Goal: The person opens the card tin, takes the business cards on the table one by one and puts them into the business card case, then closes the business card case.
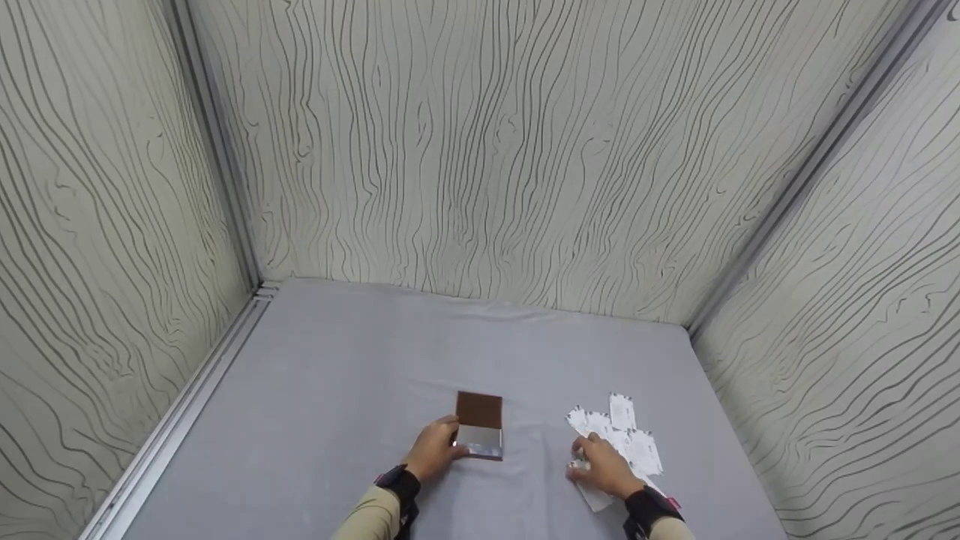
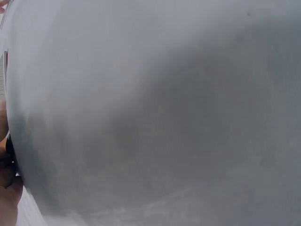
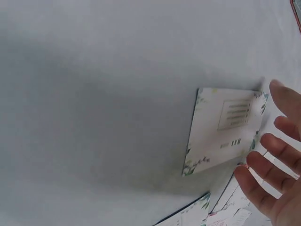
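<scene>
A brown card holder (image 1: 479, 409) lies unfolded on the grey cloth, its lower half a shiny, silvery panel. At its left edge, my left hand (image 1: 431, 451) grips it between thumb and fingers. The left wrist view catches only part of that hand (image 2: 8, 200) at its border. My right hand (image 1: 609, 469) hovers over white printed cards (image 1: 643, 452), fingers spread and slightly bent. Close beside its fingertips is one card (image 3: 225, 132) with green leaf corners and small print; no grip on it shows in the right wrist view.
Several white cards lie loosely overlapped around the right hand, with a single card (image 1: 622, 412) at their far end. Grey cloth (image 1: 337, 375) covers the table. Wood-grain-patterned panels (image 1: 465, 150) enclose the back and sides, and a metal rail (image 1: 180, 420) runs along the left.
</scene>
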### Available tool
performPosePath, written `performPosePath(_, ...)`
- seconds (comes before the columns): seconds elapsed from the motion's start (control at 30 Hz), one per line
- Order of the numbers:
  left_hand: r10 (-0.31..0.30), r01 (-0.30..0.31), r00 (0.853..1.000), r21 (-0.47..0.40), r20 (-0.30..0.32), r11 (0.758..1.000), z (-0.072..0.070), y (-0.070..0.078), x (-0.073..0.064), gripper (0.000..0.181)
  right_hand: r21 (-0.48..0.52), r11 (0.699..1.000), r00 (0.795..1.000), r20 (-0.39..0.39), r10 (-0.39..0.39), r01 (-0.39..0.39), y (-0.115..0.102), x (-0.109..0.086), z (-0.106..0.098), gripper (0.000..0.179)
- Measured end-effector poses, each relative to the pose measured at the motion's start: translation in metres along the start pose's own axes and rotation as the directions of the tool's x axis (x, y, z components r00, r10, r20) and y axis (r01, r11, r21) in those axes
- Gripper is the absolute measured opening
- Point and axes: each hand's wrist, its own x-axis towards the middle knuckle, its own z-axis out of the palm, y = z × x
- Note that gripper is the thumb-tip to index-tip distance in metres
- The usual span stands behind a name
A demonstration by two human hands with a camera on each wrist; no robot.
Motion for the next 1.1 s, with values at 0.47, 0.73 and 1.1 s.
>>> performPosePath(0.47,0.027,-0.026,0.999,0.020,-0.035,0.999,-0.006,0.005,0.002,0.023,-0.023,0.998,0.992,0.115,0.052,-0.050,0.014,-0.019,-0.011,0.048)
performPosePath(0.73,0.024,-0.023,0.999,0.016,-0.032,1.000,0.001,-0.003,0.004,0.024,0.023,0.998,0.992,0.113,0.047,-0.050,0.016,-0.023,-0.009,0.054)
performPosePath(1.1,0.047,-0.045,0.998,0.041,-0.035,0.998,-0.004,0.001,0.003,0.025,0.080,0.994,0.993,0.091,0.071,-0.078,0.010,-0.022,-0.007,0.057)
